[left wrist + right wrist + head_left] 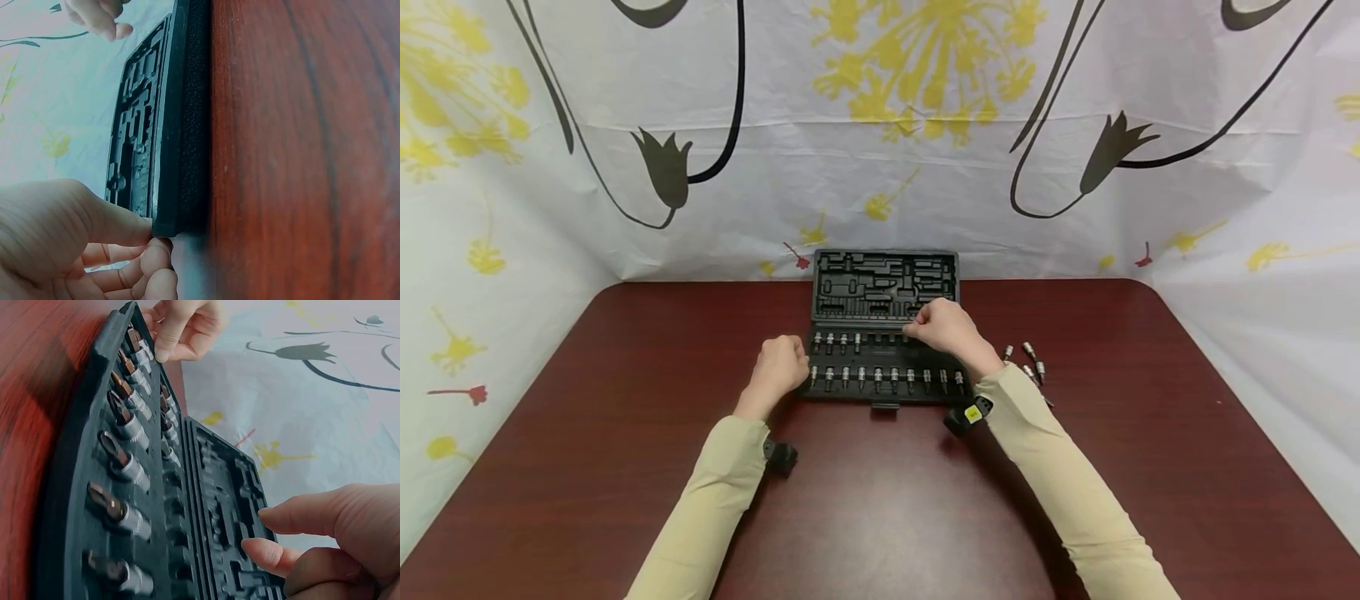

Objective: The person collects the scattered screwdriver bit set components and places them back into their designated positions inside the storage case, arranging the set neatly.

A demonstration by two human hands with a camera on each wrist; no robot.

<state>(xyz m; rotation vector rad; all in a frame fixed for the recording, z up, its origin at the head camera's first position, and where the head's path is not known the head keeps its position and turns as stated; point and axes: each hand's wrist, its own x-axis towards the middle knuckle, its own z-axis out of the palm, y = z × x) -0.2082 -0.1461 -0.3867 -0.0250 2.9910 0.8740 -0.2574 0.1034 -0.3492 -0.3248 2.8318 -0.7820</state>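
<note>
Ten bits point(877, 381) sit in the front row of the case point(895, 357), which we see in the head view open between the left hand point(780, 364) and the right hand point(946, 325); four more point(843, 342) fill the back row's end nearest the left hand. From there toward the right fingertips we find slots point(883, 338) with no bits in them, though the right hand hides the far end. A few loose bits point(1028, 351) lie on the table point(887, 500), just outside the right wrist. We judge the front row done and the filling past halfway, with the rest of the back row left and the loose bits the likely stock for it. In the left wrist view we see the left thumb and fingers pinch the case's edge, so that hand seems to steady it; the lid point(134, 119) stands open beyond those fingers. In the right wrist view the right thumb and forefinger are parted, the other fingers curled in, and we make out nothing between them; they hover in front of the lid, and back-row slots to their left show bare.
</note>
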